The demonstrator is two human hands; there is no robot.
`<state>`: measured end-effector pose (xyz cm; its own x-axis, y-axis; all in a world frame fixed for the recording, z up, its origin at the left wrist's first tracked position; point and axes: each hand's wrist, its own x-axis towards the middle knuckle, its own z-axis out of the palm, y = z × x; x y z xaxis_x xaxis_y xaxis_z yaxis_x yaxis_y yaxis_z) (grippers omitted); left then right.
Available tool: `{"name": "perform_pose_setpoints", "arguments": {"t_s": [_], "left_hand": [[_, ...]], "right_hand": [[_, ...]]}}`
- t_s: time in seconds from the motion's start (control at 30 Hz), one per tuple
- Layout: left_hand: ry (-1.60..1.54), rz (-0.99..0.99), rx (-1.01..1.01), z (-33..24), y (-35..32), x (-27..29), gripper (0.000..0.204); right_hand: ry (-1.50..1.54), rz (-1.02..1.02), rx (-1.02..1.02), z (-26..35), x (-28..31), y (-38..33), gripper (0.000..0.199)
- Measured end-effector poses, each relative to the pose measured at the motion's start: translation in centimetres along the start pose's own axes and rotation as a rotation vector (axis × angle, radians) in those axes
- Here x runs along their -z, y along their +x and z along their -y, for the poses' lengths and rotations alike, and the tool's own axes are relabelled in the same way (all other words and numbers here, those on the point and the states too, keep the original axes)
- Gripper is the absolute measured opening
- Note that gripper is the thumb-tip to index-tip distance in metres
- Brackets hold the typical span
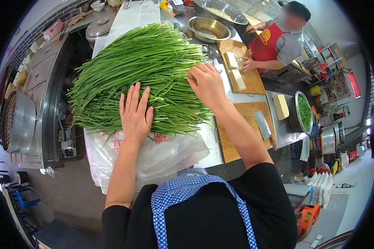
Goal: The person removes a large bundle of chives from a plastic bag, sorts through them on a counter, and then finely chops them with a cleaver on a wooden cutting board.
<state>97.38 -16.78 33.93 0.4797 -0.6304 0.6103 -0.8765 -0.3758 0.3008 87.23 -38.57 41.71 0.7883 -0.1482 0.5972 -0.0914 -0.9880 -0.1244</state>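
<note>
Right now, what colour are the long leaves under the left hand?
The long leaves are green, paler toward the right hand; head view shows best.

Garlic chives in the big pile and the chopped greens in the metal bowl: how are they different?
The garlic chives are long, thin strands, but the chopped greens are little bits. The garlic chives make a wide heap on the table, while the chopped greens sit inside the round metal bowl. The left hand rests on the garlic chives; no hand touches the chopped greens. Both are green.
</note>
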Motion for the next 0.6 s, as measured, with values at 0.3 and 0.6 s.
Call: {"name": "perform_pose_setpoints", "arguments": {"t_s": [0.3,0.6], "left_hand": [[-0.025,-0.007,0.001,0.1,0.1,0.0,0.047],[-0.012,-0.026,-0.009,0.3,-0.1,-0.4,0.048]], "right_hand": [[0.267,-0.091,-0.176,-0.6,-1.8,-0.6,0.009],[0.679,-0.122,-0.597,-1.7,-0.5,-0.9,0.009]]}}
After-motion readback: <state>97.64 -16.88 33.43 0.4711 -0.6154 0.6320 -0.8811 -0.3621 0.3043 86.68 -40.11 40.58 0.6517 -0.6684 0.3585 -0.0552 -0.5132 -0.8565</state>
